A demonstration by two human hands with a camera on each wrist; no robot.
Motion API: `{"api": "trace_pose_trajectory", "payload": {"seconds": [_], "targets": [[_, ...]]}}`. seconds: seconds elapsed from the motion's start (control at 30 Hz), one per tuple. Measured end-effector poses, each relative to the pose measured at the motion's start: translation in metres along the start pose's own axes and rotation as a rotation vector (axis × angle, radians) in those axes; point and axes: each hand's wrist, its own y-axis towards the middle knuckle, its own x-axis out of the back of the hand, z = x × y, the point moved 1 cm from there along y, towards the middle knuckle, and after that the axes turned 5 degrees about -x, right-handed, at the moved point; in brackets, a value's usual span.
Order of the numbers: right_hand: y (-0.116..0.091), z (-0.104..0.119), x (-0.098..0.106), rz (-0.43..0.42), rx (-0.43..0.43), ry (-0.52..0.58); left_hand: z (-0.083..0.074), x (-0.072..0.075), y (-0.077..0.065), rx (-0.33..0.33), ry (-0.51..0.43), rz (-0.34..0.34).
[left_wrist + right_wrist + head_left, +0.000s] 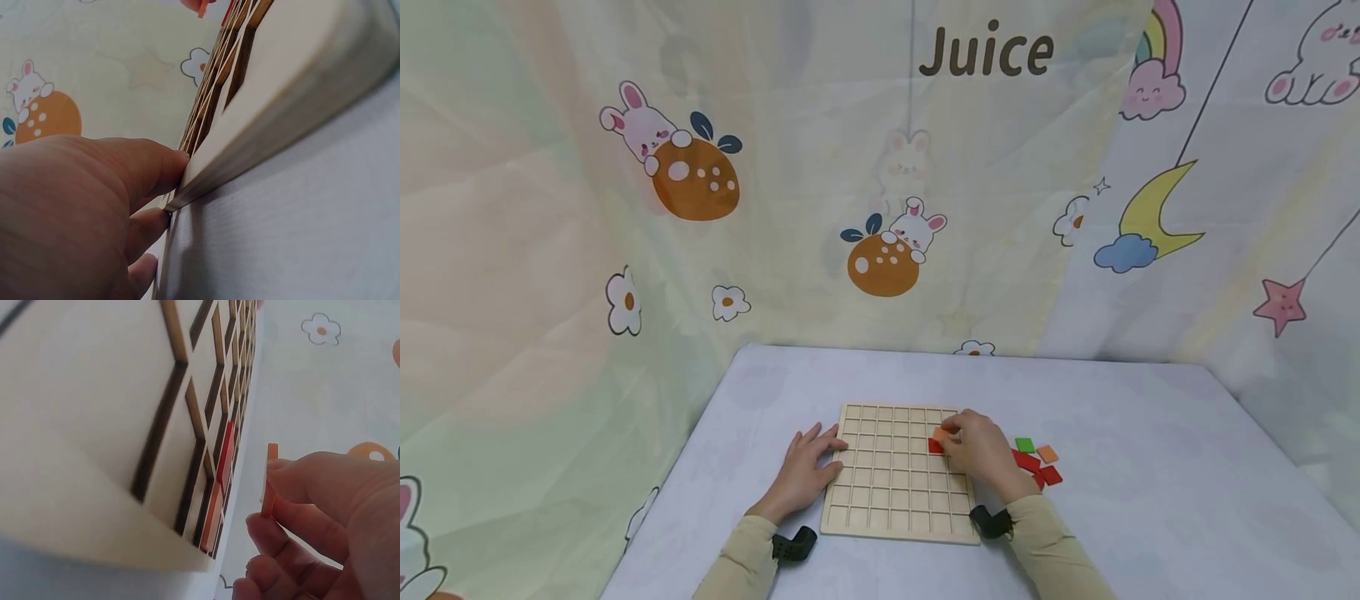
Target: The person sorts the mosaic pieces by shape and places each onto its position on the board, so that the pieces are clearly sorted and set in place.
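Note:
Between thumb and fingertips, my right hand (983,450) pinches a small orange square tile (270,479). The tile is held just off the wooden grid board (887,535), near its right side. In the right wrist view, a red tile (225,452) and another orange tile (212,517) sit in cells of the board. That seated orange tile is hidden in the head view. My left hand (803,468) touches the board's left edge, its fingers relaxed and spread, with fingertips against the rim in the left wrist view.
Right of the board lie loose tiles: a green tile (1025,445), an orange tile (1048,454) and several red tiles (1051,475), partly behind my right hand. The board rests on a table with a white cloth (1150,500). A printed curtain (805,167) hangs behind.

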Motion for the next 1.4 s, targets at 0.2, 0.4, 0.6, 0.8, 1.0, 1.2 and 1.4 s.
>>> {"api": "trace_pose_trajectory", "payload": {"seconds": [0.2,0.4,0.6,0.8,1.0,1.2,1.4], "targets": [[-0.001,0.005,-0.006,0.01,0.027,0.009,0.001,-0.001,0.0,-0.009,0.005,0.004],[-0.002,0.009,-0.009,0.017,0.08,0.012,0.002,-0.003,0.001,-0.01,0.014,0.004],[-0.001,0.012,-0.013,0.044,0.085,-0.004,0.003,-0.004,0.001,0.0,0.009,0.003],[-0.004,0.014,-0.018,0.077,0.091,-0.015,0.003,-0.005,-0.004,0.024,-0.001,0.009],[-0.004,0.015,-0.022,0.068,0.122,-0.018,0.004,-0.006,-0.005,0.024,0.014,0.009],[-0.001,0.014,-0.025,0.048,0.144,-0.031,0.003,-0.004,-0.003,0.024,0.007,0.003],[0.0,0.015,-0.023,0.043,0.145,-0.021,0.002,-0.004,-0.001,0.015,0.02,0.003]]}}
